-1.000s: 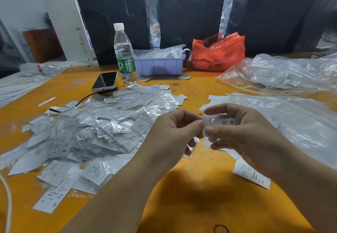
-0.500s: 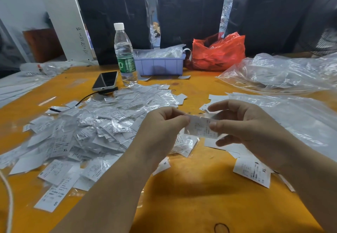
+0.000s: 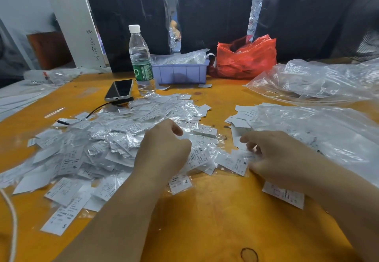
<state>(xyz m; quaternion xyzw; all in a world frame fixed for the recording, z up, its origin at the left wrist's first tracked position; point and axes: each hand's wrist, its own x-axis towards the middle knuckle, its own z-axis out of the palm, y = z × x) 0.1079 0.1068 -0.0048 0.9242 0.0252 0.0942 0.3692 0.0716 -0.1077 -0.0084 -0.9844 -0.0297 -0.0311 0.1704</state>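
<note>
A big heap of small white size labels in clear sleeves (image 3: 98, 144) covers the left half of the orange table (image 3: 215, 216). My left hand (image 3: 164, 151) hovers low over the heap's right edge with its back to the camera. Its fingers curl down out of sight, so I cannot tell whether it holds a label. My right hand (image 3: 276, 159) is low over the table with its fingers loosely bent. Its fingertips touch the edge of a sleeved label marked M (image 3: 235, 162). A label marked XS (image 3: 200, 155) lies between the hands.
A water bottle (image 3: 140, 60), a phone (image 3: 119, 90) on a black cable, a lilac bin (image 3: 180, 73) and a red bag (image 3: 246, 56) stand at the back. Large clear plastic bags (image 3: 320, 130) cover the right side. Loose labels (image 3: 284, 195) lie near my right wrist.
Both hands held one label in the air between them; they have since dropped to the table and moved apart, and that label is no longer between them.
</note>
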